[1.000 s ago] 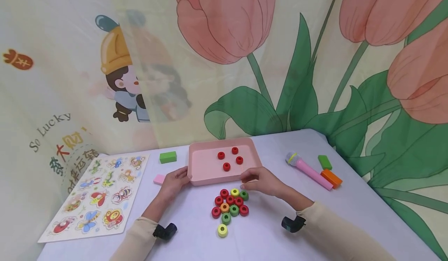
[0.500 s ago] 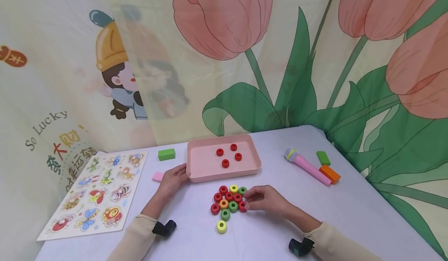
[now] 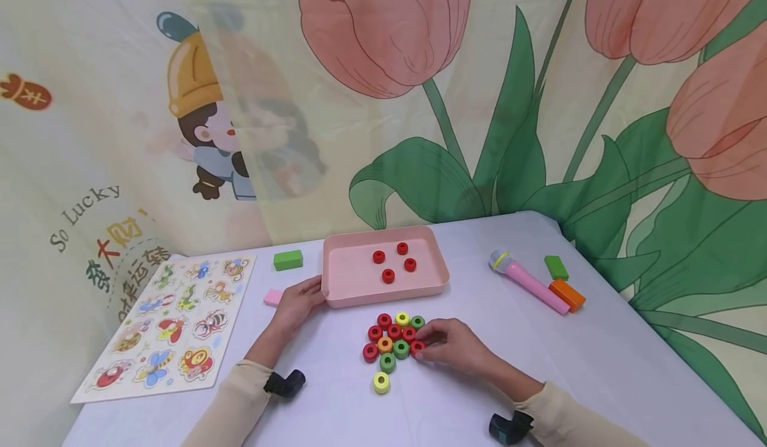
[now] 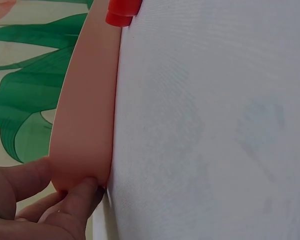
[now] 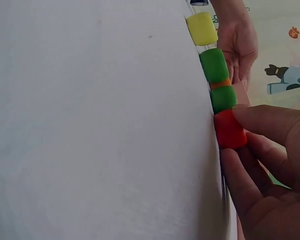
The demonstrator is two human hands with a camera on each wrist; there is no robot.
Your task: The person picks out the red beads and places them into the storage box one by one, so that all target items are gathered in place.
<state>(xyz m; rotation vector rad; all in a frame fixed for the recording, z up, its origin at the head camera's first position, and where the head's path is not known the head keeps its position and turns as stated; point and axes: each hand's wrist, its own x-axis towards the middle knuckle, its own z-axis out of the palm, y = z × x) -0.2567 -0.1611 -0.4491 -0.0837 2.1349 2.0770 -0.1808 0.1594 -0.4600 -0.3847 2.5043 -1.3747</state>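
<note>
In the head view, my left hand (image 3: 297, 305) holds the near left corner of a pink tray (image 3: 353, 297); the left wrist view shows thumb and fingers on either side of that corner. Four-sided and shallow, the tray has several red beads (image 3: 388, 276) lying apart in its right half. My right hand (image 3: 455, 347) is at the right edge of a loose bead cluster on the table. Its thumb and fingers pinch a red bead (image 5: 231, 129), close beside a green bead (image 5: 223, 98). The cluster mixes red, green and yellow beads with one orange bead (image 3: 385, 345).
A yellow bead (image 3: 381, 383) sits at the cluster's near end. To the right lie a pink toy microphone (image 3: 533, 284), a green block (image 3: 556, 267) and an orange block (image 3: 567, 294). On the left are an insect picture board (image 3: 164, 327), a green block (image 3: 288, 260) and a pink block (image 3: 273, 297).
My right hand has come from beside the tray's near right corner down to the cluster, and its fingers have closed on a red bead. My left hand stays at the tray.
</note>
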